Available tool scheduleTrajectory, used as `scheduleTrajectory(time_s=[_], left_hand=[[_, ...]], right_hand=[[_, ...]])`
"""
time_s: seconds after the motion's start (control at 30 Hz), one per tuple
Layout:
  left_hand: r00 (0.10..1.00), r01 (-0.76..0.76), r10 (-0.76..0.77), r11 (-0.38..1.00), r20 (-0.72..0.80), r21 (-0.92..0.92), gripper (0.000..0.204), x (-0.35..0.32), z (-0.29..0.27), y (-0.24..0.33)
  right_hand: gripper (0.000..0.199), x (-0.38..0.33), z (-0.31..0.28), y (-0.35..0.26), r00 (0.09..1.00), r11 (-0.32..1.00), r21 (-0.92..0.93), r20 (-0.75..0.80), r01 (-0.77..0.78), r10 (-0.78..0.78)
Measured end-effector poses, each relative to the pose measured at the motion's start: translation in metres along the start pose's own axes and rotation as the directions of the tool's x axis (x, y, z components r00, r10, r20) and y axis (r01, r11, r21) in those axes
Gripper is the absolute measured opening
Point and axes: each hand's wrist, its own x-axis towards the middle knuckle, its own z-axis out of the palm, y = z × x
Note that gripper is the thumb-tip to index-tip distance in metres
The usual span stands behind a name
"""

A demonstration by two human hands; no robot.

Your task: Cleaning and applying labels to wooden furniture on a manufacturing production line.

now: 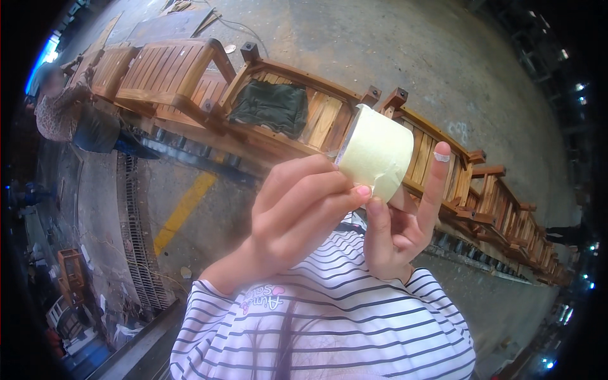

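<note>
Up close in front of my chest is a wide roll of pale yellow masking tape [379,147]. My left hand [301,206] is closed at its lower left side, thumb and fingertips pinched at the tape's edge, where a small torn corner shows. From below, my right hand [402,237] holds the roll, with the thumb on its lower edge and some fingers hidden behind it. Its raised finger stands apart from the roll and has a small whitish scrap [441,157] at the tip. Beyond the roll lies a folded dark green cloth item [269,107] on slatted wooden furniture [326,120].
A row of slatted wooden pieces runs across the view, with a roller conveyor [190,149] beneath. Wooden chairs [158,73] stand at the left, near another person [76,117]. A yellow stripe [183,212] and a floor grate [136,234] mark the concrete.
</note>
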Motion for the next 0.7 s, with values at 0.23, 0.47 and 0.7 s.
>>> scheduleTrajectory(time_s=[0.23, 0.47, 0.7], left_hand=[[0.996, -0.031, 0.032, 0.999, 0.088, -0.019, 0.026, -0.003, 0.003, -0.004], [0.991, 0.000, 0.012, 0.996, 0.130, -0.088, 0.020, -0.010, 0.001, -0.010], [0.969, 0.050, -0.025, 0.994, 0.247, -0.095, 0.020, -0.016, -0.007, -0.016]], right_hand=[[0.079, 0.000, 0.002, 0.003, 0.975, 0.963, 0.234, -0.143, -0.134, 0.170], [0.077, 0.007, 0.002, 0.009, 0.975, 0.927, 0.350, -0.118, -0.137, 0.189], [0.073, 0.012, -0.001, 0.009, 0.932, 0.845, 0.467, -0.106, -0.260, 0.345]])
